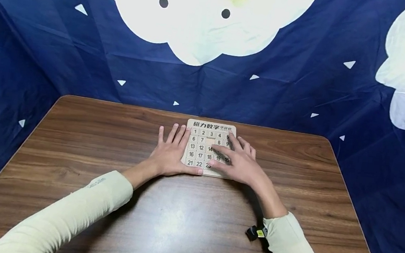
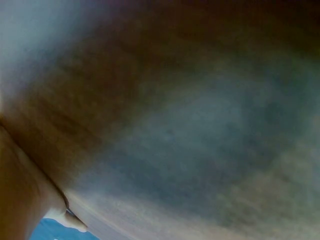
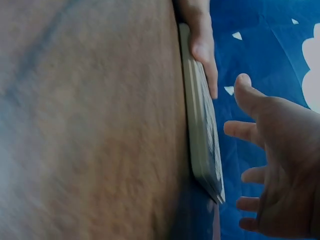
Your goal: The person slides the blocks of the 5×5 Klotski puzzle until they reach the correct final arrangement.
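A pale wooden number sliding puzzle [image 1: 205, 125] lies flat near the table's far edge. Its numbered tiles sit in rows, with one bare square below the 3. My left hand [image 1: 171, 156] lies along its left side with fingers straight and spread, the thumb across the bottom edge. Over the right part, my right hand [image 1: 241, 165] is held with fingers spread, covering several tiles. The right wrist view shows this right hand [image 3: 287, 165] apart from the puzzle's top. In the left wrist view, part of the left hand [image 2: 20, 195] appears in the lower left corner.
The brown wood-grain table [image 1: 174, 232] stretches toward me and to both sides. A dark blue curtain [image 1: 156, 70] with white clouds and triangles hangs behind and beside it. At my right cuff sits a small black device [image 1: 252, 233].
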The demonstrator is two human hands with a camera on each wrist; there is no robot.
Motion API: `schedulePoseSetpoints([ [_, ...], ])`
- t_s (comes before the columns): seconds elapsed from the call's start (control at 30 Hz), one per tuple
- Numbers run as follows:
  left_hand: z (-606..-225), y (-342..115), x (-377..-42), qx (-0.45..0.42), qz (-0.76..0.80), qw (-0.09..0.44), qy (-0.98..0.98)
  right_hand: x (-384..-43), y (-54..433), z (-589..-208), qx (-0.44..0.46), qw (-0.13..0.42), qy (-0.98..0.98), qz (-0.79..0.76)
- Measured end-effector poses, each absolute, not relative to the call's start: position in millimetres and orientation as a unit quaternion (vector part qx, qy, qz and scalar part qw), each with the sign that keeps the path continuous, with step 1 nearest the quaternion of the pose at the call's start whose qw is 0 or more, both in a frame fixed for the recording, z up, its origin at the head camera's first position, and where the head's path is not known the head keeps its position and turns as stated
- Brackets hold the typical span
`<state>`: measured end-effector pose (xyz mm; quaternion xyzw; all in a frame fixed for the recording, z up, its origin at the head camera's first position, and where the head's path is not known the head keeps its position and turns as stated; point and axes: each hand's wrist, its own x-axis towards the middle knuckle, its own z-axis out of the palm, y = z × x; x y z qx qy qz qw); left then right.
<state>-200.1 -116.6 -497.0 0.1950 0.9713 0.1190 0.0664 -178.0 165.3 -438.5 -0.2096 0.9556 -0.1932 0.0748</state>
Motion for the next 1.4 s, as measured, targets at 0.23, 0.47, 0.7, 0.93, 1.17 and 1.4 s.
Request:
schedulePoseSetpoints([
  [0.23, -496.9, -117.7, -199.7, 0.194, 0.115, 0.066, 0.972, -191.7, 174.8, -436.1, -0.173, 0.092, 0.96, -0.202],
  [0.47, -497.2, -117.6, -198.9, 0.195, 0.116, 0.064, 0.972, -194.0, 165.7, -444.6, -0.18, 0.089, 0.963, -0.18],
  [0.7, -497.9, -118.3, -199.0, 0.196, 0.118, 0.059, 0.972, -195.0, 150.9, -447.3, -0.2, 0.083, 0.962, -0.163],
  [0.93, -498.5, -117.4, -200.2, 0.196, 0.119, 0.067, 0.971, -189.6, 173.7, -446.2, -0.178, 0.083, 0.96, -0.197],
  [1.17, -499.1, -116.8, -200.6, 0.193, 0.122, 0.066, 0.971, -188.9, 201.4, -442.9, -0.141, 0.082, 0.965, -0.205],
  [1.4, -500.2, -116.9, -200.9, 0.193, 0.123, 0.068, 0.971, -188.5, 193.2, -443.9, -0.15, 0.104, 0.964, -0.195],
])
